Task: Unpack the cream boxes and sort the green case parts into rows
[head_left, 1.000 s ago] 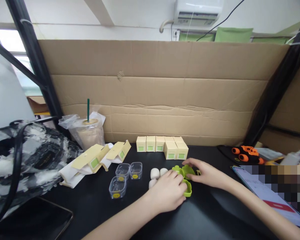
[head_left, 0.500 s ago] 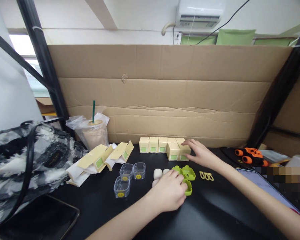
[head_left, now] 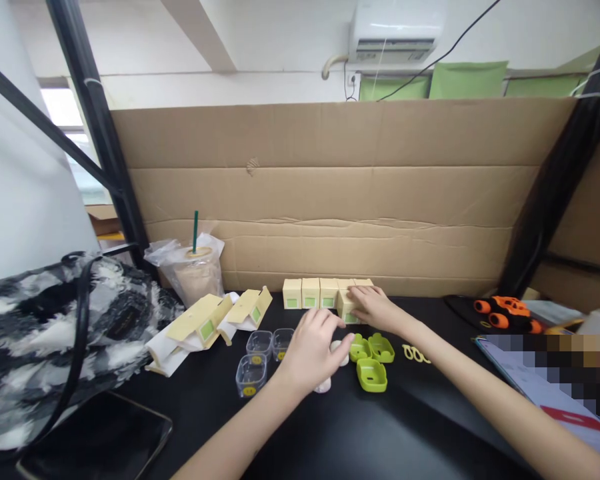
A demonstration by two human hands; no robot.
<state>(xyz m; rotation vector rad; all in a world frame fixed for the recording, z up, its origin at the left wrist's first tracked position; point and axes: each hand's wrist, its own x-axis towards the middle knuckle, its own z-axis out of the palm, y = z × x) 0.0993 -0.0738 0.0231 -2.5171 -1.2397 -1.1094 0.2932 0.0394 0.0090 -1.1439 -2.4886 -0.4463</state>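
Observation:
My left hand (head_left: 310,350) is curled over some white round pieces (head_left: 337,346); whether it grips one is hidden by the fingers. My right hand (head_left: 376,308) rests on the front small yellow box (head_left: 347,305), fingers closed around it. That box stands against a row of small yellow boxes (head_left: 310,293) with green labels. Three green plastic pieces (head_left: 371,375) lie just right of my left hand. Yellow rings (head_left: 414,353) lie beside them.
Three small clear tubs (head_left: 259,343) stand left of my left hand, with flattened yellow boxes (head_left: 205,320) and a bagged drink cup (head_left: 195,273) beyond. A black-and-white bag (head_left: 40,333), a dark tablet (head_left: 95,437), an orange toy (head_left: 505,313) and a cardboard wall (head_left: 330,200) surround the black table (head_left: 405,433).
My right hand left the green pieces and went back to the front yellow box. My left hand slid left off the green pieces onto the white pieces. The green pieces now lie uncovered.

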